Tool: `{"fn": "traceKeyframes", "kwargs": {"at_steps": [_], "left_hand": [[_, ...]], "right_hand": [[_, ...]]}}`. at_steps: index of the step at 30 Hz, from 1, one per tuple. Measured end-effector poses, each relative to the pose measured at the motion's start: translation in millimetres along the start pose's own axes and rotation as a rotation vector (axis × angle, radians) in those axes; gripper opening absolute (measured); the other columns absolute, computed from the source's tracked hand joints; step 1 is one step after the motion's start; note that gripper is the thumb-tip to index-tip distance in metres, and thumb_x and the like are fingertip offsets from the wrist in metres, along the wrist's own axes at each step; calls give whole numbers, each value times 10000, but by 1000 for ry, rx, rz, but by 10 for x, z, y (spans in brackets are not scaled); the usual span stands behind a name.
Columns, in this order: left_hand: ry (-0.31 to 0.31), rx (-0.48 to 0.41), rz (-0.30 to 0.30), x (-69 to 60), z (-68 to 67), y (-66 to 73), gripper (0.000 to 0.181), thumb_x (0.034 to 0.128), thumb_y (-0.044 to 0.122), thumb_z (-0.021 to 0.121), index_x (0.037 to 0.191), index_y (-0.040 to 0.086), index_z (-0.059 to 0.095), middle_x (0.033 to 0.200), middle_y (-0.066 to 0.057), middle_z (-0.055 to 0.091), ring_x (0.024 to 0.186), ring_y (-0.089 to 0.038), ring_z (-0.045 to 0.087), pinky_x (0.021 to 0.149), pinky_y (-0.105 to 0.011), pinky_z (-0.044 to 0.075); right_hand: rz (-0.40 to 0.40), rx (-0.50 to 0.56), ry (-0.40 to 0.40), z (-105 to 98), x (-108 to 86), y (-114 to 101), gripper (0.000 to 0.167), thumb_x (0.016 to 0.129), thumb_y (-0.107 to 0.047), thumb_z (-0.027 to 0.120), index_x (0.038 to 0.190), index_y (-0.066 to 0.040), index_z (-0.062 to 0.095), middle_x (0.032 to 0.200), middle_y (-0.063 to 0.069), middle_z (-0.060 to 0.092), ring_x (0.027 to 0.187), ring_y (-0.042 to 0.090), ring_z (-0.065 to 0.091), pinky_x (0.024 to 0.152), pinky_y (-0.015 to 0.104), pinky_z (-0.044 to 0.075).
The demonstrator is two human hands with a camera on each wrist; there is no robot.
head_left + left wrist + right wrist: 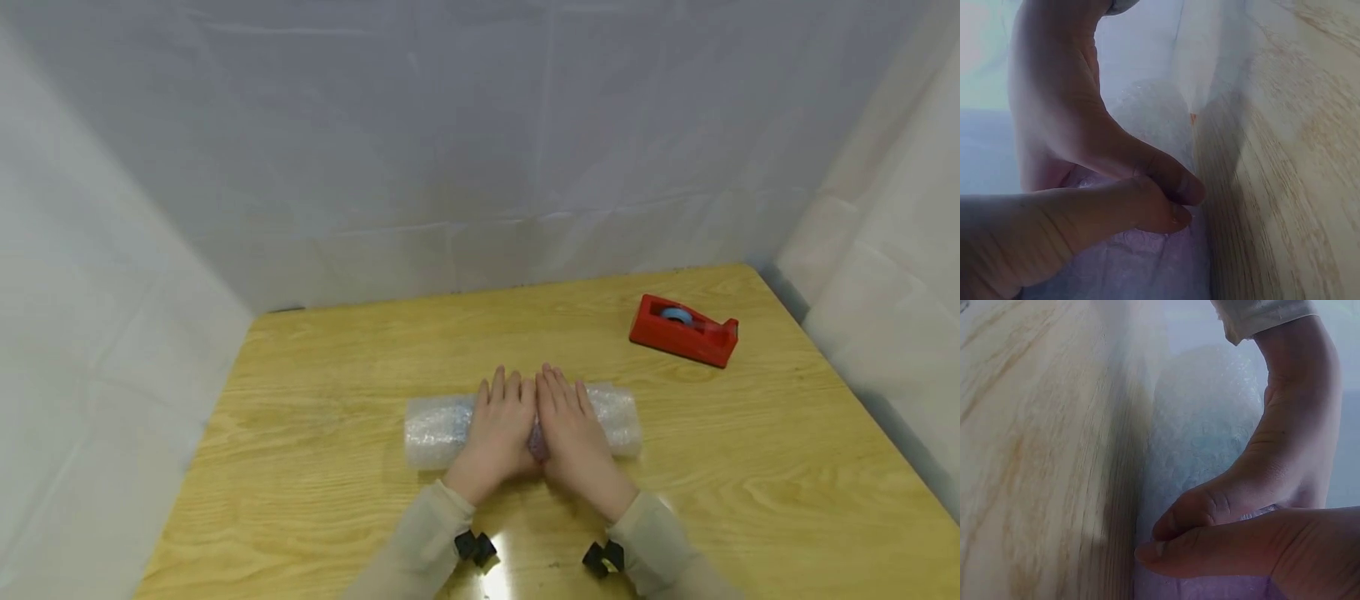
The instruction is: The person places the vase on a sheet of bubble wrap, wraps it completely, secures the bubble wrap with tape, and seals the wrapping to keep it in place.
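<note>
A clear bubble wrap roll (437, 433) lies crosswise on the table, with a purple tint showing between the hands and a bluish patch near the left part. My left hand (501, 429) grips it left of the middle, fingers laid over the top. Close beside it, my right hand (573, 433) holds the roll in the same way. In the left wrist view the two thumbs cross or touch at their tips low on the near side of the bubble wrap (1147, 269). The right wrist view shows the roll (1200, 425) stretching away past the hands. What lies inside is unclear.
A red tape dispenser (684, 331) with a blue-cored tape roll stands at the back right of the wooden table (322, 358). Pale sheeting (450, 150) hangs behind the table and along both sides.
</note>
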State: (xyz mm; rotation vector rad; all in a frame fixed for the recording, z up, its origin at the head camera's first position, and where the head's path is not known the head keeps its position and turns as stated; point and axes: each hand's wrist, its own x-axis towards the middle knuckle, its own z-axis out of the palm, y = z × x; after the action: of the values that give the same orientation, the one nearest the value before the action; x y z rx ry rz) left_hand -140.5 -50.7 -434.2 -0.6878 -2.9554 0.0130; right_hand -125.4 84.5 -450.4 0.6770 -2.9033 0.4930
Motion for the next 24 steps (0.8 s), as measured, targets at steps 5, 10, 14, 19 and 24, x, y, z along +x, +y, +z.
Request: {"fn": "traceKeyframes", "kwargs": {"at_steps": [5, 10, 14, 19, 24], "left_hand": [[0, 29, 24, -14, -7, 9, 1088, 548, 597, 868, 1387, 35, 465, 1358, -176, 543, 1353, -431, 407, 1080, -572, 347], [8, 77, 22, -21, -6, 33, 1064, 571, 592, 862, 1375, 5, 486, 1369, -199, 547, 1351, -404, 426, 1077, -558, 359], [38, 85, 8, -28, 13, 50, 1028, 581, 542, 870, 1360, -15, 497, 1369, -222, 546, 1328, -390, 461, 1061, -558, 377], [50, 81, -5, -31, 30, 57, 1037, 553, 504, 887, 1356, -22, 495, 1363, -226, 545, 1299, -377, 489, 1041, -555, 396], [66, 87, 1, -17, 32, 39, 921, 556, 498, 871, 1263, 8, 542, 1186, -156, 622, 1109, -305, 595, 916, -482, 480]], "right_hand": [[21, 36, -48, -38, 35, 18, 1087, 577, -10, 853, 1497, 92, 284, 1574, 261, 255, 1472, 382, 206, 1174, 573, 113], [24, 56, -58, -35, 67, 49, 1093, 582, -92, 883, 1488, 96, 300, 1565, 262, 277, 1465, 385, 227, 1174, 577, 102], [20, 63, -58, -32, 74, 59, 1064, 602, -114, 869, 1483, 97, 310, 1562, 264, 285, 1462, 388, 234, 1171, 584, 101], [21, 53, -75, -40, 80, 54, 1066, 599, -108, 863, 1485, 94, 306, 1561, 265, 286, 1463, 386, 234, 1171, 587, 98], [15, 50, -86, -63, 92, 49, 1038, 609, -86, 838, 1482, 95, 307, 1560, 266, 288, 1460, 387, 243, 1169, 589, 98]]}}
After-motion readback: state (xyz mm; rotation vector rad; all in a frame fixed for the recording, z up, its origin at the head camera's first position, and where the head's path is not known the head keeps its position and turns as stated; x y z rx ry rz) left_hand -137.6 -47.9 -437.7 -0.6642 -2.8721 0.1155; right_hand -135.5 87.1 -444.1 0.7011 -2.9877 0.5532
